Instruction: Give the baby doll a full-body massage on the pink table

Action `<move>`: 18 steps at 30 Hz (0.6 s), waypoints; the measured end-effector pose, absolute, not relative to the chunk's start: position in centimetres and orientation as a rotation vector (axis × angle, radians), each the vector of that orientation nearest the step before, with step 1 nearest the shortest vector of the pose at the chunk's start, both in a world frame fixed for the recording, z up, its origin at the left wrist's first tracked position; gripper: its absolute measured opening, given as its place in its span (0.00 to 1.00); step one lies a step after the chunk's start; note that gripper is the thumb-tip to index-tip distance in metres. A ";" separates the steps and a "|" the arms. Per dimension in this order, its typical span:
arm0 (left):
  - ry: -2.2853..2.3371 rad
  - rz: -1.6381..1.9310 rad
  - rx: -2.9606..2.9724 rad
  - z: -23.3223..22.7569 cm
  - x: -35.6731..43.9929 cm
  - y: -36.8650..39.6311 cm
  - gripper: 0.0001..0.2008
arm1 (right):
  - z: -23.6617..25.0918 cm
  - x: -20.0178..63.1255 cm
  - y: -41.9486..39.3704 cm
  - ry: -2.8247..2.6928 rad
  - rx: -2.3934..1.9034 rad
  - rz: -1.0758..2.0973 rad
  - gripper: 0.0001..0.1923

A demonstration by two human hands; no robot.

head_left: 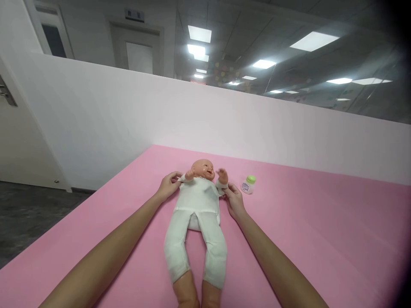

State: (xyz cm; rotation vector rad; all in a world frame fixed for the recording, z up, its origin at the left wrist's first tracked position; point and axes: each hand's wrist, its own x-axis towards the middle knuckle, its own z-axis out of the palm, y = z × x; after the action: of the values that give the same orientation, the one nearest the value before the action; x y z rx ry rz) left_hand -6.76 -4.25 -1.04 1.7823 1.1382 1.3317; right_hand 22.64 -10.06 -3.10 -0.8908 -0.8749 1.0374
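Observation:
A baby doll (198,194) in white cloth lies on its back on the pink table (305,231), its head away from me and its bare plastic feet toward me. Both of its arms are raised. At the doll's arm on the left side of the view, my left hand (168,185) is closed, the fingers gripping the sleeve by the shoulder. On the other side my right hand (234,199) pinches the doll's other sleeve just below its plastic hand. Some of my fingertips are hidden behind the cloth.
A small clear bottle with a green cap (248,185) stands just right of my right hand. Behind the table runs a low white wall (205,115). The table's left edge drops to a dark floor (32,209), with a door (25,141) beyond.

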 end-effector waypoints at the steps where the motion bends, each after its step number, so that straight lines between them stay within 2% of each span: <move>1: 1.137 1.337 1.768 -1.0 -6.7 -4.2 0.13 | -3.2 22.7 -10.1 -0.876 -0.891 1.035 0.14; 8: 1.109 1.345 1.759 -1.0 -6.7 -4.3 0.11 | -3.1 22.6 -10.1 -0.905 -0.903 1.052 0.12; 12: 1.047 1.350 1.718 -1.1 -6.7 -4.3 0.11 | -2.7 22.4 -10.4 -0.928 -0.909 1.048 0.15; 18: 0.983 1.321 1.670 -1.0 -6.7 -4.3 0.17 | -2.6 22.2 -10.6 -1.004 -0.924 1.026 0.17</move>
State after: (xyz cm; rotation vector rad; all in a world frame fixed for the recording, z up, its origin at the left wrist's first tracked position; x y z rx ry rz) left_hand -6.70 -4.31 -0.97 1.6696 0.9829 1.3206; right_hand 22.22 -10.55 -2.62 -0.9240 -1.0041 1.0265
